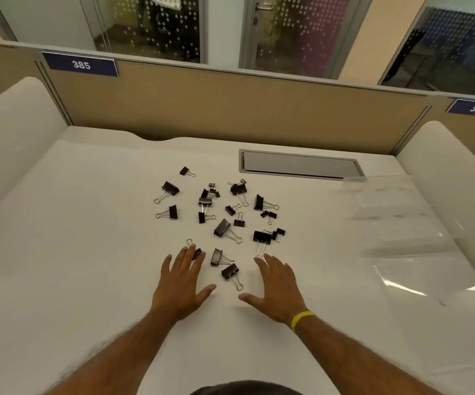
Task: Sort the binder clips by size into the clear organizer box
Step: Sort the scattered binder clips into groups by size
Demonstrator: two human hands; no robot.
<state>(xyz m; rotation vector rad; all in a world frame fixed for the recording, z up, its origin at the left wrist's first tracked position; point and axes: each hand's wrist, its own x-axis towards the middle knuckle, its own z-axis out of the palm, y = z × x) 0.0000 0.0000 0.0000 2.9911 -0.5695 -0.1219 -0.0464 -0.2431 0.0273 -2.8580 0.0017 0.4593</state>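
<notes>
While both hands hover low, palms down, the head view shows the binder clips (222, 228) scattered loose over the middle of the white table (88, 252). They have black bodies and silver wire handles and come in several sizes: broad ones, middling ones and a few tiny ones. Most lie on their sides with the handles splayed.

The left hand (180, 283) is at seven o'clock of the patch. Its fingers are straight and spread, gripping nothing, and their tips lie over a small clip (198, 253) whose wire loop pokes out beyond them. The right hand (276, 286), with a yellow wristband (302, 319), sits at five o'clock. Its fingers are likewise straight and hold nothing, and its foremost fingertip is just beside the long handles of a large clip (262, 236). Two more large clips lie between the hands.

The clear organizer box (396, 212) stands at three o'clock of the patch, well apart from it, near the table's right edge. It is blurred, its dividers show only faintly, and I cannot tell what it holds.

At twelve o'clock a grey hatch (299, 165) is set into the table before a tan partition (230, 109).
</notes>
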